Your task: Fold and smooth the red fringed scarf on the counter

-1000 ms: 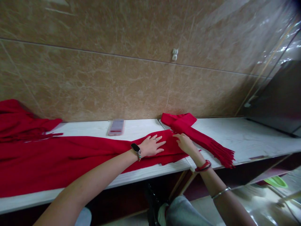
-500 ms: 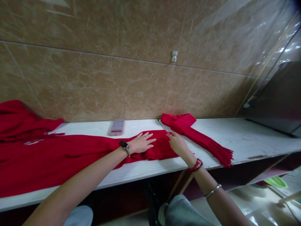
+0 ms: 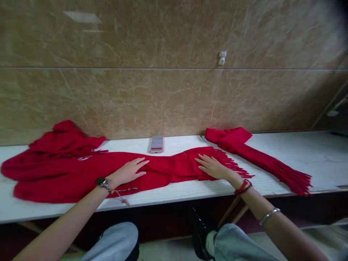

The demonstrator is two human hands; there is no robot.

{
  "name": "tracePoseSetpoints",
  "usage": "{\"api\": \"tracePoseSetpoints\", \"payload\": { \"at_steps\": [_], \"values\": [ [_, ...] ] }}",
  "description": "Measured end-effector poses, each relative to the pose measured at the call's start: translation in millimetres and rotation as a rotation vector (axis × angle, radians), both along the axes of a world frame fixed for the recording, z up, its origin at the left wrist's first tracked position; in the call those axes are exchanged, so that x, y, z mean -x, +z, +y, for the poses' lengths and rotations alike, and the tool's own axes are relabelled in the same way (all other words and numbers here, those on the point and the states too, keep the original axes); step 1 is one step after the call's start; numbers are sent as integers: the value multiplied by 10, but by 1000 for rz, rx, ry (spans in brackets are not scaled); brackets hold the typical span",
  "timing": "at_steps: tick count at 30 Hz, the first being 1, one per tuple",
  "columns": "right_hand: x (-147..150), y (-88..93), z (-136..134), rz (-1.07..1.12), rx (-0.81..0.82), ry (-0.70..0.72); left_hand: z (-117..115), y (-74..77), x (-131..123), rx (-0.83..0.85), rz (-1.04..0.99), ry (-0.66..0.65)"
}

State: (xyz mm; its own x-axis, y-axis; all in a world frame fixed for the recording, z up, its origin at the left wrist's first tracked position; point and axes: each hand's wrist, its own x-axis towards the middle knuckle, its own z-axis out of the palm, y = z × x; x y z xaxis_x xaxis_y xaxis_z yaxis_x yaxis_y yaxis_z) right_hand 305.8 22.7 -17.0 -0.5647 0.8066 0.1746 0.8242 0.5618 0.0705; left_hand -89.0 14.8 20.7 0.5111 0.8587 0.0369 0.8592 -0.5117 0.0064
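Observation:
A long red scarf (image 3: 174, 166) with a fringed right end lies spread along the white counter. My left hand (image 3: 129, 172) rests flat on its middle stretch, fingers spread. Near the fringe, my right hand (image 3: 212, 166) lies palm down on the cloth with its fingers stretched out to the left. Neither hand grips anything. Toward the left the red cloth widens, and a bunched red heap (image 3: 67, 139) sits behind it against the wall. A second red scarf (image 3: 244, 146), folded narrow and crossed over itself, lies at the right with its fringe toward the front edge.
A phone (image 3: 157, 145) lies at the back of the white counter (image 3: 282, 146), behind the scarf. The tiled wall (image 3: 152, 98) rises directly behind, with a small white figure (image 3: 222, 58) stuck on it. My knees (image 3: 116, 235) are below the counter's front edge.
My left hand has slid left along the scarf. My right hand has opened flat on the cloth, and the fringe at the right end now shows spread out. The view has turned left.

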Motion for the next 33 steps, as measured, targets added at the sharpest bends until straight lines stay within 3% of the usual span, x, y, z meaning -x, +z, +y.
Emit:
{"api": "tracePoseSetpoints", "payload": {
  "at_steps": [3, 6, 8, 10, 13, 20, 25, 30, 33],
  "values": [
    [173, 99, 20, 113, -18, -61, -32, -14, 210, -96, 4, 69],
    [536, 236, -1, 220, -65, 53, 20, -40, 318, -139, -34, 117],
    [791, 294, 4, 220, -72, 122, 84, -52, 368, -75, -91, 85],
    [993, 296, 52, 188, -60, 125, 152, -62, 419, -17, -166, 37],
    [1156, 190, 182, 149, -19, 81, 241, -93, 513, -72, -181, 61],
    [1167, -118, 330, 249, -18, 58, 294, -144, 648, -213, -30, 224],
    [1156, -122, 301, 293, -47, 65, 277, -96, 619, -284, 28, 249],
    [1162, -118, 307, 296, -58, 59, 319, -152, 605, -291, 52, 247],
    [1162, -117, 306, 308, -78, 54, 318, -78, 584, -368, 29, 277]
  ]
}}
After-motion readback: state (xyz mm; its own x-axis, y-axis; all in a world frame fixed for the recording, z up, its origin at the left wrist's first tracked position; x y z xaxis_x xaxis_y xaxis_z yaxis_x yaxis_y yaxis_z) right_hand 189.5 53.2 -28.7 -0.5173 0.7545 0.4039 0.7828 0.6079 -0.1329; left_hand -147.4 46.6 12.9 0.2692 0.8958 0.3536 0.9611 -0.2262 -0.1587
